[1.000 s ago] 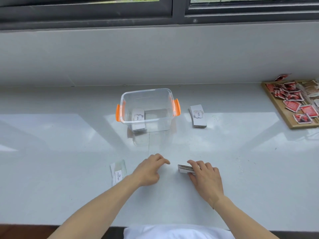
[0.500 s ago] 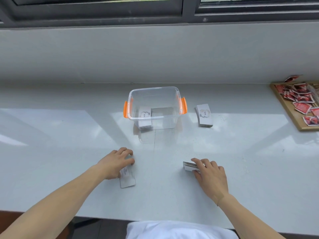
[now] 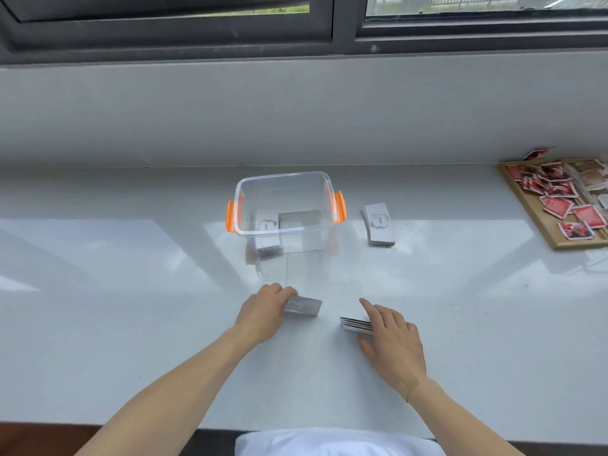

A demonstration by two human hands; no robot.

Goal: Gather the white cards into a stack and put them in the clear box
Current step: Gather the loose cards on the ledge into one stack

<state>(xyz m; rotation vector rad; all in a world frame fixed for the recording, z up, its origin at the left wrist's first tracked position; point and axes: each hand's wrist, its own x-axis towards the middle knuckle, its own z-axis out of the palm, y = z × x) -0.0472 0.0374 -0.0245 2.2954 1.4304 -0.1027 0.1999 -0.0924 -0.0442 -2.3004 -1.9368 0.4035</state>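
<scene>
My left hand [image 3: 263, 312] pinches one thin white paper card [image 3: 304, 306] by its end. My right hand [image 3: 391, 337] rests flat-fingered on a small white card stack [image 3: 357, 325], well short of the clear plastic box [image 3: 283, 175]. Judged light, slick, bendable; grip the long edges.

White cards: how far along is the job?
Done: a first stack lies in the clear box. In hand: the left hand holds a loose card beside the small stack under the right hand. Left: that stack and a third stack, right of the box, lie outside.
</scene>
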